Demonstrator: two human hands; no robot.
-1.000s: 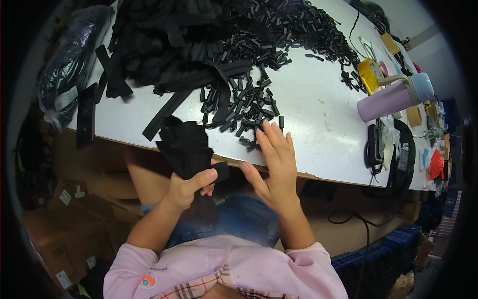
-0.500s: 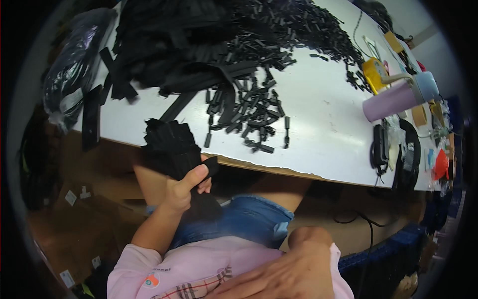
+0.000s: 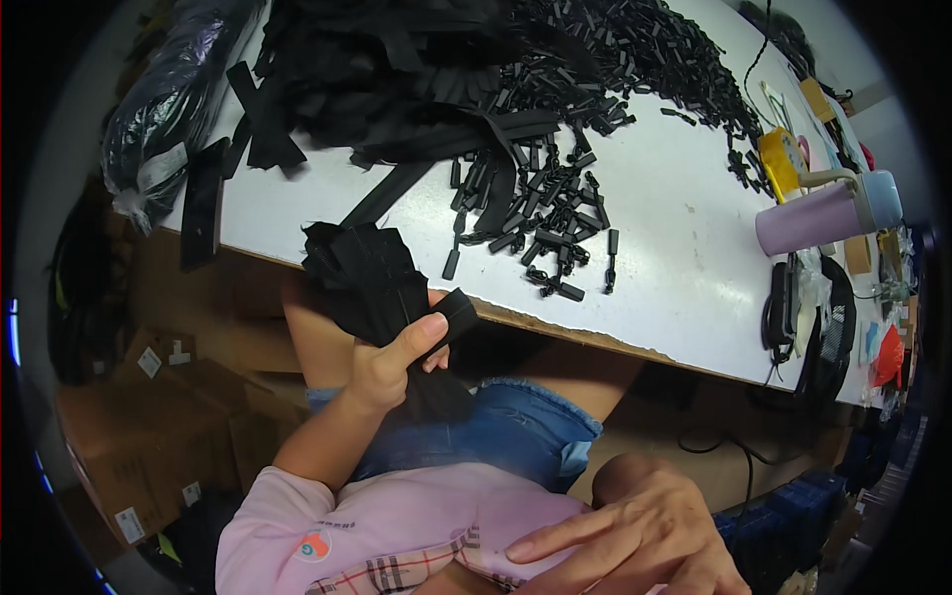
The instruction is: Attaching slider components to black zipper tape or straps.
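Note:
My left hand (image 3: 395, 359) is closed round a thick bundle of black fabric strips (image 3: 369, 276), held over my lap by the table's front edge. The strips fan out above the fist; one end sticks out past my thumb, and others hang dark below it. My right hand (image 3: 635, 535) is in front of my chest at the lower edge, fingers stretched apart with nothing visible in them. Its fingertips are partly cut off by the frame. Small black pieces like zipper pulls (image 3: 555, 213) lie scattered on the table beyond the bundle.
A heap of black strips (image 3: 397, 89) covers the white table's (image 3: 674, 248) far left, beside a clear plastic bag (image 3: 169, 109) of dark material. A larger pile of small black pieces (image 3: 635, 50) spreads behind. A lilac bottle (image 3: 808, 220) lies right; cardboard boxes (image 3: 149, 426) stand below left.
The view has shifted, so the table appears farther right and turned slightly. My right hand has moved right, its fingers spreading from my chest. My left hand still grips the bundle.

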